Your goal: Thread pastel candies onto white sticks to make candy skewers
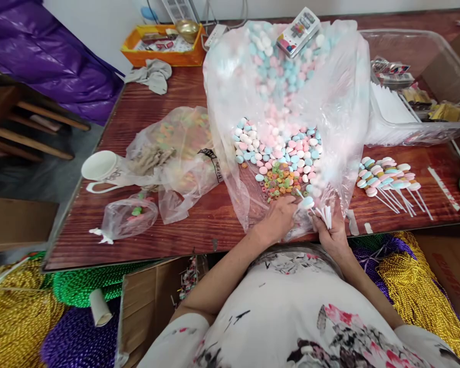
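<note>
My left hand (279,219) lies at the near edge of a pile of small coloured rings (280,180), its fingers curled; what they hold, if anything, I cannot make out. My right hand (332,236) is closed on a bundle of thin white sticks (325,216) near the table's front edge. A pale blue and white oval piece (306,203) sits between my hands, apparently on a stick from the right hand's side. Pink, white and blue ovals (299,153) lie behind the rings, spilling from a large clear plastic bag (230,92).
Several finished-looking sticks with stacked ovals (387,176) lie at right. Behind them stands a clear plastic bin (425,134). A white mug (101,166), clear bags (176,153) and an orange tray (138,59) occupy the left. A small box (299,31) rests atop the big bag.
</note>
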Available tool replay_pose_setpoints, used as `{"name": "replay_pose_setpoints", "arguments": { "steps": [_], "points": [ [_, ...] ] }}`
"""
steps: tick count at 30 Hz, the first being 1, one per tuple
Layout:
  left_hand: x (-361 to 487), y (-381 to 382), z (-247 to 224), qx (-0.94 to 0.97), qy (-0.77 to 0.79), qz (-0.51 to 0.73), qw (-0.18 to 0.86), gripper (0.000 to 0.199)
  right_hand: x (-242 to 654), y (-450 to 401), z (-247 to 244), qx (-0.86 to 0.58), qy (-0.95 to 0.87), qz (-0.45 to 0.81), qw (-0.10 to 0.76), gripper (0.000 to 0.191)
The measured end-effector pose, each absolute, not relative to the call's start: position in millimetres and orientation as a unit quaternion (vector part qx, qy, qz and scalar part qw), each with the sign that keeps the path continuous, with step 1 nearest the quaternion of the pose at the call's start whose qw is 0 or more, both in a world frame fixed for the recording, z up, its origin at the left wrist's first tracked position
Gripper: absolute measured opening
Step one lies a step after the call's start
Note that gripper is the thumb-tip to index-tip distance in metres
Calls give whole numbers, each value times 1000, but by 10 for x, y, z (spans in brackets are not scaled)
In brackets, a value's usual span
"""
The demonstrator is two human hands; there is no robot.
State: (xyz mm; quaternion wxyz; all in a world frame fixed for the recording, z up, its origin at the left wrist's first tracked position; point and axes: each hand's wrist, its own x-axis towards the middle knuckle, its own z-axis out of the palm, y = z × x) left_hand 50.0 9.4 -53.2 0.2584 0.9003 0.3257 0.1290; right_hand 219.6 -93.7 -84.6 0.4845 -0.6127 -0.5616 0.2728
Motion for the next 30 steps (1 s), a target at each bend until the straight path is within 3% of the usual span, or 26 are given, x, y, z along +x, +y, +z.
{"name": "replay_pose_setpoints", "arguments": {
  "steps": [5, 11, 15, 18, 22, 25, 30],
  "points": [
    [416, -105, -659, 922, 344, 119, 134, 25, 2242, -977, -856, -612, -558, 292, 479, 24],
    [216, -107, -693, 908, 335, 211, 135, 36, 2268, -981, -863, -612, -561, 290, 476, 24],
    [122, -101, -698, 900, 332, 245, 144, 32, 2255, -978, -827, -610, -579, 284, 460, 22],
    [56, -94, -667, 854, 342, 325, 218, 28, 2204, -990, -779, -605, -593, 276, 454, 22],
    [-47, -24, -538, 642, 419, 495, 408, 11, 2057, -993, -636, -578, -620, 302, 438, 25],
    [-108, 28, -451, 488, 425, 543, 536, 18, 1922, -949, -501, -540, -658, 314, 420, 21],
    [-139, -12, -453, 464, 411, 565, 544, 16, 1783, -853, -447, -518, -705, 310, 373, 31]
  ]
}}
